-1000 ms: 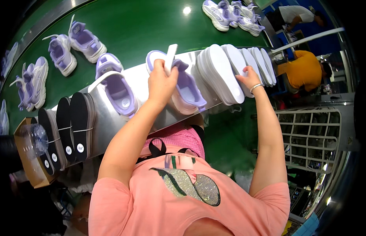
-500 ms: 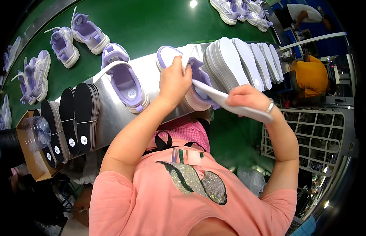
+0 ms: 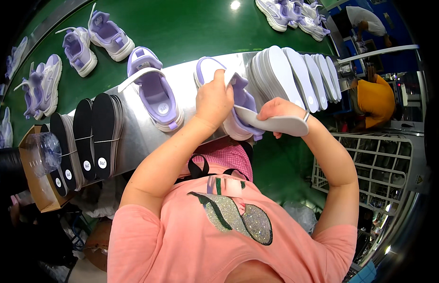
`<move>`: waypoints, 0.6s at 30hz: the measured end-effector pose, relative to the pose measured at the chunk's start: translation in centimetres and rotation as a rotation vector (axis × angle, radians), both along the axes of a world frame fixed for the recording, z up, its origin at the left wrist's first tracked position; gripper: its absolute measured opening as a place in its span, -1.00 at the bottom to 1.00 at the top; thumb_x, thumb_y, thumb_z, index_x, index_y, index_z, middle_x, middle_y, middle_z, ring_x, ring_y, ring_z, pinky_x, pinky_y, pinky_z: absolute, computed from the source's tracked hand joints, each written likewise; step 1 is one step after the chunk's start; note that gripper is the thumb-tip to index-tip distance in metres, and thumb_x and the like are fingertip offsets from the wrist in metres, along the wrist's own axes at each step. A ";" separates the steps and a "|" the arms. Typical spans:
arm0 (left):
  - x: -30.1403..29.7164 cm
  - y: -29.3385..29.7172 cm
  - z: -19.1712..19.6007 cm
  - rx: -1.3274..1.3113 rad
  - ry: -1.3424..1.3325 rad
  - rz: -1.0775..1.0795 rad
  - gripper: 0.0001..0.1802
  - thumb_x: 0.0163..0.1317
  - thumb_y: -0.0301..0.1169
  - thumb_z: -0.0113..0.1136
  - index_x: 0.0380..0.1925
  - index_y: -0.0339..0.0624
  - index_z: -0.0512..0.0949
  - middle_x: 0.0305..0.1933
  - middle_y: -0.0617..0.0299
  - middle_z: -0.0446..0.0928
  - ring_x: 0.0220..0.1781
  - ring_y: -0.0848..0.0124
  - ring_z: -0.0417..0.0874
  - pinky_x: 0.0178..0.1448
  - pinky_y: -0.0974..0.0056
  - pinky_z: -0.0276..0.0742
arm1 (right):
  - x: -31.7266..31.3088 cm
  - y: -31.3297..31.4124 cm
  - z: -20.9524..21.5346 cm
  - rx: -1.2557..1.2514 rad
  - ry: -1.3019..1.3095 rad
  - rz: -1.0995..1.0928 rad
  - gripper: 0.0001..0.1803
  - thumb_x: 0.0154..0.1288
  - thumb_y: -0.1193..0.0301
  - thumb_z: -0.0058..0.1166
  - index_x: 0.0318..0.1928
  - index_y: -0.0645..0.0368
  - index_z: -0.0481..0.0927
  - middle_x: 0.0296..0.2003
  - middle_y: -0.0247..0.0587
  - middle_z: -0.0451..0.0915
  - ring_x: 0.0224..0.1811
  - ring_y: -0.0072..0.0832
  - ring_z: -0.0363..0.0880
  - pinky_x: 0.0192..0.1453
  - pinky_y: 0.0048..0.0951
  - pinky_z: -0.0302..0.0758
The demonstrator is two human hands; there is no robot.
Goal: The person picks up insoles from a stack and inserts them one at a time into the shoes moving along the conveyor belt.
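My left hand (image 3: 215, 98) is closed on the white strap and tongue area of a white-and-lilac sneaker (image 3: 240, 129), which sits on the metal bench. The fingers partly hide the shoe's opening. Pinched in my right hand (image 3: 281, 112) is a pale grey-white insole (image 3: 288, 125). Its front end is inside the sneaker's opening, while the heel end sticks out to the right, below my fingers. Left of my left hand stands another such sneaker (image 3: 159, 101), a pale insole with a round white mark showing inside it.
White insoles (image 3: 281, 75) stand in several stacks on the bench's right end. Black insoles (image 3: 105, 137) in tied bundles lie at its left, beside a cardboard box (image 3: 49, 200). More sneakers (image 3: 78, 52) rest on the green surface (image 3: 191, 28) behind. A white rack (image 3: 365, 165) stands at right.
My right hand has moved left, pushing the insole further into the sneaker, and the insole now bends. My left hand keeps its grip on the shoe.
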State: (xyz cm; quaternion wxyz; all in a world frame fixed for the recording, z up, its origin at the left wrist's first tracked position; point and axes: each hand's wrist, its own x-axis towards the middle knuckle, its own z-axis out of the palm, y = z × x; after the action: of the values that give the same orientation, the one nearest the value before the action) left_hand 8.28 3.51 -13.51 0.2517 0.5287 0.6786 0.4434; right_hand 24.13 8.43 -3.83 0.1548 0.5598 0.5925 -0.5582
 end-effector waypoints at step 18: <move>1.7 0.2 -1.3 0.013 -0.042 0.022 -0.65 0.06 -0.45 0.01 -0.13 -0.32 0.27 -0.57 -0.15 0.50 -0.48 -0.07 0.54 -0.35 -0.01 0.44 | 0.5 -5.0 0.2 0.924 -0.464 0.761 -0.73 -0.07 0.23 0.07 -0.45 0.19 0.47 -0.53 -0.14 0.46 -0.47 -0.22 0.52 -0.44 -0.25 0.47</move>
State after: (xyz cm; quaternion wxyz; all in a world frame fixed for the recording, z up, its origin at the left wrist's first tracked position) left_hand 9.93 3.68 -14.80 0.2573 0.5135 0.6760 0.4616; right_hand 24.59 3.39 -3.67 0.2092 0.4257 0.8802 -0.0157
